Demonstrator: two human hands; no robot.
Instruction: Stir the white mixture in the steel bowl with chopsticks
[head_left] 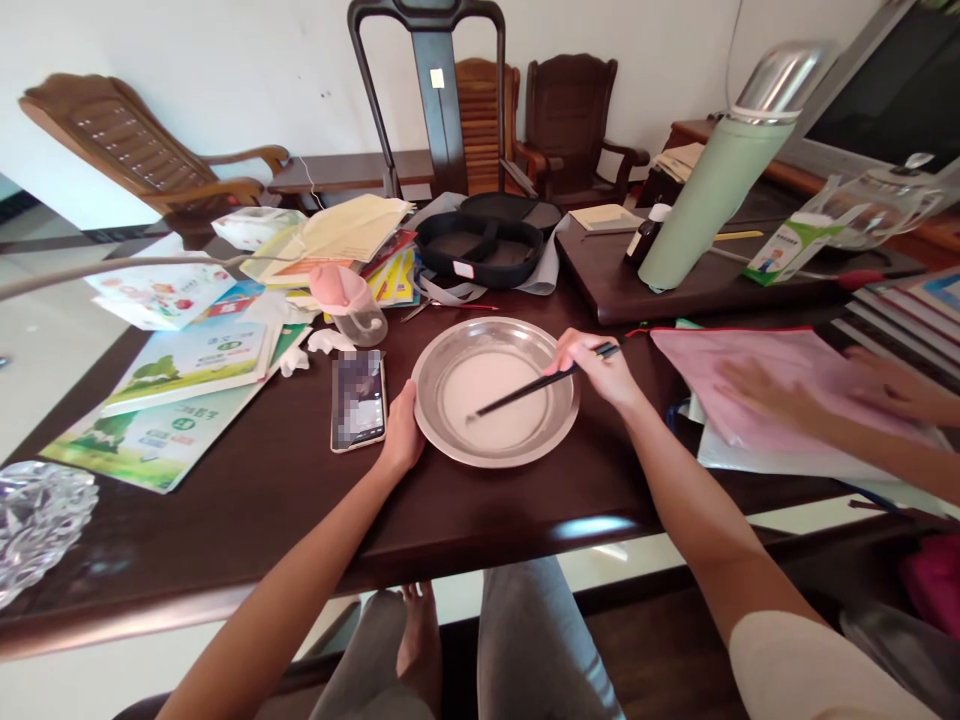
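A round steel basin (496, 458) stands on the dark table in front of me, with a whitish substance (487, 385) covering its bottom. My left hand (403, 430) grips the basin's left rim, most of its fingers hidden by the side. Over the right rim, my right hand (596, 368) is closed around dark chopsticks (525, 388). Their tips slant down to the left and touch the whitish substance near the middle. A phone (358, 400) with a lit screen lies just left of my left hand.
Books (142, 440), a pink-lidded cup (360, 310) and a black case (480, 250) lie beyond the basin. At the right, another person's hands (772, 395) rest on a pink folder (750, 350). A green thermos (712, 200) stands at the back right; a glass dish (41, 520) sits far left.
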